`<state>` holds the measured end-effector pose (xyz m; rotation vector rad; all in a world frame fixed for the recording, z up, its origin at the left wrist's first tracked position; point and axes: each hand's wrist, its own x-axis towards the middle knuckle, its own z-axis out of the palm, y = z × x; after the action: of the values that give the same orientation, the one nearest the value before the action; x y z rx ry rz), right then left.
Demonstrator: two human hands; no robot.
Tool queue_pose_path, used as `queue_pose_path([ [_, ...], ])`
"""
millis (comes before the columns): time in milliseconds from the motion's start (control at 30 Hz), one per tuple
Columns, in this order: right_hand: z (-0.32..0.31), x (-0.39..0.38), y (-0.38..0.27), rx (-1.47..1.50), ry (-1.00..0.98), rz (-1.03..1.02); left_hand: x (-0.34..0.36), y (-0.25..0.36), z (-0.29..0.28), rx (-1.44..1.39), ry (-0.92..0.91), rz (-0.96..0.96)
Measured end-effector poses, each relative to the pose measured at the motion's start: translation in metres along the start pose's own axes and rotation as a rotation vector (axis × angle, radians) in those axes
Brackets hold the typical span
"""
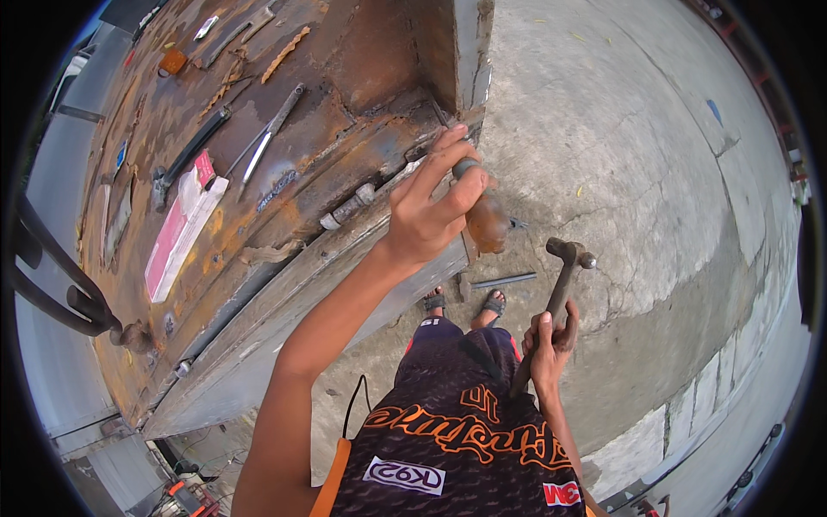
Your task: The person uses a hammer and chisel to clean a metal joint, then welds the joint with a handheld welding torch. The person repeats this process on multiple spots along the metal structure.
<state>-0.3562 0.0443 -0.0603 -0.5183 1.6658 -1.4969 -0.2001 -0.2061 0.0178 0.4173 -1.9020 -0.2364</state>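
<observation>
My left hand is closed around a screwdriver with an amber, see-through handle and a dark collar. Its thin shaft reaches up to the rusty corner of a steel bed, beside an upright metal post. Whether the tip touches the steel is hard to make out. Lower and to the right, in front of my body, my right hand grips a ball-peen hammer by its handle. The hammer head is raised, apart from the screwdriver.
On the rusty bed lie a pink and white box, a black-handled tool, a silver rod-like tool and an orange object. Black bent tubes stand at left. Another hammer-like tool rests on the concrete near my feet.
</observation>
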Motion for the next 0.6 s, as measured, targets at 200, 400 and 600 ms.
queue_pose_path([
  [200,0.003,-0.009,0.001,-0.023,-0.005,-0.026,-0.025,0.035,-0.016,-0.129,-0.048,-0.015],
  [400,0.001,-0.022,0.006,-0.029,0.006,-0.037,-0.022,0.016,-0.021,-0.145,-0.029,0.011],
  [600,0.0,-0.033,0.009,-0.036,0.072,-0.025,-0.027,0.012,-0.017,-0.027,-0.148,-0.016],
])
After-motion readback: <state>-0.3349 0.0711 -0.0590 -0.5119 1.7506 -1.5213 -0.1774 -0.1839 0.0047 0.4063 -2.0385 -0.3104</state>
